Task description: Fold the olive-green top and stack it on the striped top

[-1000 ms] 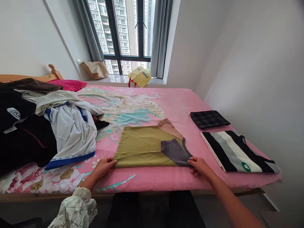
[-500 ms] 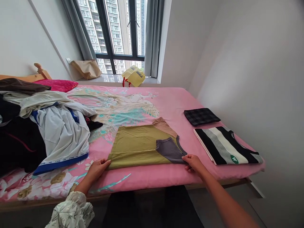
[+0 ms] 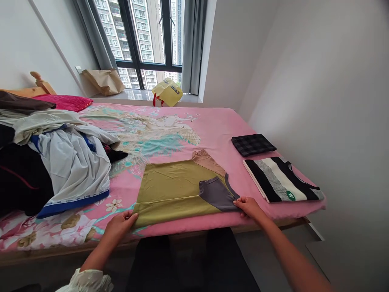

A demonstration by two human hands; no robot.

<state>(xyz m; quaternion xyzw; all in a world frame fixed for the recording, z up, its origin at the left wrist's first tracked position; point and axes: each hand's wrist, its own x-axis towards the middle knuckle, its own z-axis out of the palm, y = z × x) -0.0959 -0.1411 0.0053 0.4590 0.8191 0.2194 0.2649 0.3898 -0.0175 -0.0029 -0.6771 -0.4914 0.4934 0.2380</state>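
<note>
An olive-green folded shirt [image 3: 173, 190] with a grey sleeve [image 3: 215, 195] and a tan sleeve [image 3: 208, 159] lies flat on the pink bed [image 3: 212, 129], close to its near edge. My left hand [image 3: 119, 225] pinches the shirt's near left corner. My right hand [image 3: 249, 207] pinches its near right corner, at the grey sleeve. Both hands rest low on the sheet at the bed's edge.
A heap of loose clothes [image 3: 54, 162] covers the bed's left side. A folded striped black-and-white shirt [image 3: 281, 184] and a folded dark plaid piece [image 3: 253, 144] lie at the right. A yellow bag [image 3: 167, 91] and a brown paper bag [image 3: 103, 81] sit on the windowsill. A white wall stands to the right.
Both hands have drawn the olive shirt toward the bed's near edge, keeping hold of its corners. The view has shifted to the right.
</note>
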